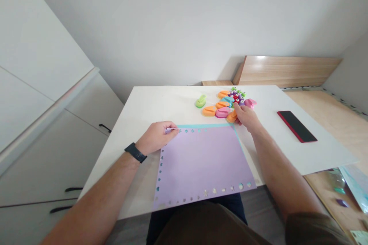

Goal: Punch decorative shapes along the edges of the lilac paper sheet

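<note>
A purple sheet of paper (204, 160) with small shapes punched along its left, top and bottom edges lies at the table's front, its near edge overhanging. A strip of turquoise paper (205, 126) shows beneath it at the far side. My left hand (156, 136) pinches the sheet's far left corner between thumb and fingers. Beyond the far right corner, my right hand (245, 116) is closed on an orange craft punch (231, 117), which it partly hides. Close by are a pink punch (222, 113), an orange punch (209, 111), and a blue punch (228, 100).
A green punch (201, 101) stands apart on the white table (166, 103). Several small purple, red and green punches (237, 95) cluster at the back. A black and red flat object (297, 126) lies at right. White cabinets (51, 153) flank the table's left side.
</note>
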Demonstrator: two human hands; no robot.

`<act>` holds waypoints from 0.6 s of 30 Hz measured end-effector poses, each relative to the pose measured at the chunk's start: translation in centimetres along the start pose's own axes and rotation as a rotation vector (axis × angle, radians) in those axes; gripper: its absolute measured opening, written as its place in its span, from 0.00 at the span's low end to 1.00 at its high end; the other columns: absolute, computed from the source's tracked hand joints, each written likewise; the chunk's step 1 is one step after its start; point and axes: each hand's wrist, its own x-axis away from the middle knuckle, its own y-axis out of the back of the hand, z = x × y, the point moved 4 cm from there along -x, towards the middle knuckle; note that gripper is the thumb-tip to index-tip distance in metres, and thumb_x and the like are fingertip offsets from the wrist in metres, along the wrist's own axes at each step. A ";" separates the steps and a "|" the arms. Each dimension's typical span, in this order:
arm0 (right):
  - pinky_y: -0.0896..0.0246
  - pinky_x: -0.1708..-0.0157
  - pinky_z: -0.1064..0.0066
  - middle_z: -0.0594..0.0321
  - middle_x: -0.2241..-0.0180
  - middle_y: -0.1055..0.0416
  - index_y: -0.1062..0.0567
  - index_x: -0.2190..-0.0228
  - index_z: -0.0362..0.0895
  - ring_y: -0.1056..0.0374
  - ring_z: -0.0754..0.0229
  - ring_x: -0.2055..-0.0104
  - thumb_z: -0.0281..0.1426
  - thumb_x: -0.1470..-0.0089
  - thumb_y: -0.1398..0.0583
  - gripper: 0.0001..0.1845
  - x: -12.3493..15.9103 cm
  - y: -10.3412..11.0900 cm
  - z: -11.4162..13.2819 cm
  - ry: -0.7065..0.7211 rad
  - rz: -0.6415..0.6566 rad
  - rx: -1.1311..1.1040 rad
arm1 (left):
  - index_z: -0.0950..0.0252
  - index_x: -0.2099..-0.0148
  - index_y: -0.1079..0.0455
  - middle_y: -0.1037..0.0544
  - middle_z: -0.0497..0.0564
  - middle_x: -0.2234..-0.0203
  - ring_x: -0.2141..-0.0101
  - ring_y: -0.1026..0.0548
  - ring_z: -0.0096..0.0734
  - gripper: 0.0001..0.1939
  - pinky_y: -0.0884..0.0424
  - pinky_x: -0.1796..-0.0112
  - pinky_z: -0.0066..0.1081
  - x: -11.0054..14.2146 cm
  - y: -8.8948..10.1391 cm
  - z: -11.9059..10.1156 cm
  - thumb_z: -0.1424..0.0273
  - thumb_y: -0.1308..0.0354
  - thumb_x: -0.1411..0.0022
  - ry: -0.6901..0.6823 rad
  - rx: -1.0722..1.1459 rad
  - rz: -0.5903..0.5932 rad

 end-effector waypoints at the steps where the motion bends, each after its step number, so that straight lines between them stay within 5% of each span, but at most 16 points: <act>1: 0.39 0.76 0.64 0.56 0.81 0.26 0.27 0.76 0.48 0.31 0.55 0.80 0.61 0.39 0.51 0.33 0.0 0.1 0.1 0.006 -0.015 -0.011 | 0.59 0.60 0.22 0.19 0.44 0.72 0.76 0.25 0.30 0.18 0.33 0.71 0.29 0.0 0.0 -0.1 0.52 0.43 0.35 -0.004 -0.001 -0.004; 7: 0.38 0.75 0.64 0.58 0.77 0.24 0.25 0.68 0.47 0.31 0.56 0.80 0.57 0.39 0.47 0.28 0.4 0.4 0.6 0.024 -0.059 -0.007 | 0.58 0.61 0.21 0.16 0.44 0.65 0.66 0.21 0.35 0.15 0.31 0.63 0.32 0.0 0.4 -0.1 0.55 0.43 0.35 -0.039 -0.070 -0.094; 12: 0.38 0.70 0.65 0.56 0.66 0.21 0.24 0.62 0.46 0.28 0.56 0.72 0.54 0.41 0.43 0.25 0.9 1.8 0.8 0.128 -0.296 0.015 | 0.57 0.59 0.22 0.16 0.45 0.62 0.59 0.19 0.36 0.12 0.29 0.57 0.32 0.0 0.1 0.1 0.58 0.43 0.34 -0.065 -0.058 -0.135; 18: 0.36 0.67 0.64 0.58 0.64 0.21 0.24 0.63 0.46 0.28 0.56 0.68 0.49 0.41 0.42 0.20 1.1 2.4 1.0 0.182 -0.367 -0.022 | 0.60 0.56 0.23 0.18 0.51 0.59 0.61 0.21 0.38 0.13 0.27 0.57 0.36 -0.2 -0.2 0.3 0.58 0.41 0.35 -0.151 -0.167 -0.168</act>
